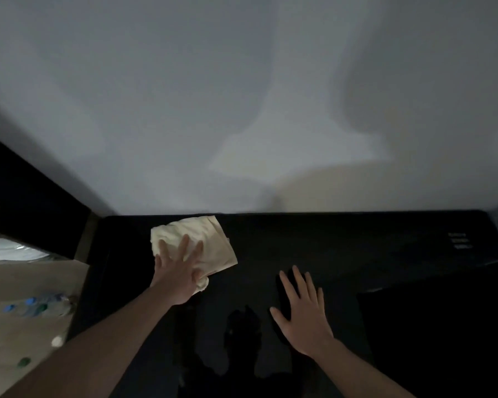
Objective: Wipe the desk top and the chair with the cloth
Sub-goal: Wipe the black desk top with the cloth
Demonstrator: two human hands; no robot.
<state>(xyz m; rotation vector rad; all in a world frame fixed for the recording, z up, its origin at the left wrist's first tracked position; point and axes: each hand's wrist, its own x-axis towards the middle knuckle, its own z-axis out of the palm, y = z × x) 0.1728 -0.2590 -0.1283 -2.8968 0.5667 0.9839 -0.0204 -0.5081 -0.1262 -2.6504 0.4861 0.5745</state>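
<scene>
your left hand [179, 271] lies flat on the cream cloth [202, 245], fingers spread and straight, pressing it down onto the black counter [342, 248]. the cloth sits at the far left of the counter, its far edge just beside the pale wall [242, 96], crumpled a little under your palm. your right hand [302, 314] rests to the right of the cloth and nearer to you, well apart from it, fingers spread and flat on the counter, holding nothing; it looks like a brace.

by my reading you are in the desk-top part of the job, working the back left corner. the dark glossy surface gives no clue as to which parts are already wiped, so i cannot tell how much of the top is done. the stretch to the right of the cloth, out to the far right end, may yet need passes. no chair can be made out in this view, so that half of the task looks not yet begun, though i cannot be sure.

counted: one cloth, one counter, two hands. left of the cloth, beyond the counter's edge, plastic bottles [38, 305] with blue and green caps lie on the wood floor [18, 282]; they are too blurred to count. a loose green cap [23, 361] and a pale round thing [57, 341] lie nearer to you.
</scene>
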